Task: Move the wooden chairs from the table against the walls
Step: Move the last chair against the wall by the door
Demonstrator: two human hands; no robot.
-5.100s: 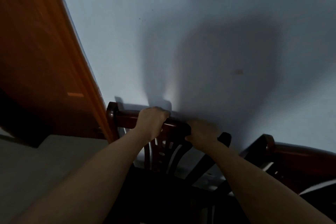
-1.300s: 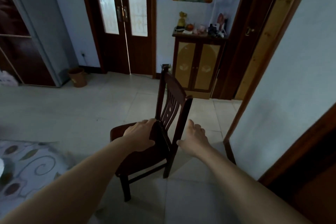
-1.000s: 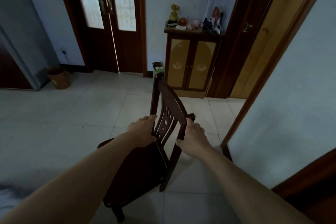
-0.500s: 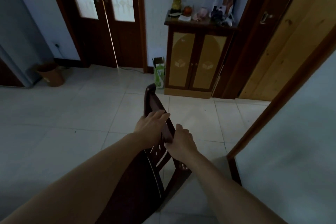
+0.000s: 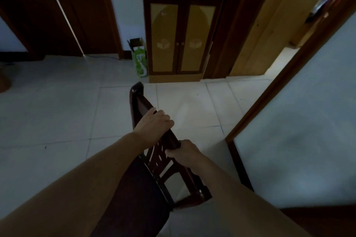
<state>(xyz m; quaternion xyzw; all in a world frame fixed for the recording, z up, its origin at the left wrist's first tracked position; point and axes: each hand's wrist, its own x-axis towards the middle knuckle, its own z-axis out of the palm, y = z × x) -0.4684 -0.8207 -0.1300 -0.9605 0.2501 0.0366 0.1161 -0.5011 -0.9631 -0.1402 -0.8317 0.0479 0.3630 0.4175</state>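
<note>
A dark wooden chair is directly below me, seen from above, its backrest running from the upper middle toward the lower right. My left hand is closed over the top rail of the backrest. My right hand grips the same rail lower down, near the right post. The seat lies dark under my left forearm, and the legs are mostly hidden. A pale wall stands close on the right of the chair.
A small wooden cabinet with yellow doors and trinkets on top stands ahead. A green bag leans beside it. Dark double doors are at the upper left, an open doorway at the upper right. Pale floor tiles spread left.
Both hands went from the first chair at a wall to this one. In the last second they rose from seat and post to the top rail, and the cabinet drew nearer.
</note>
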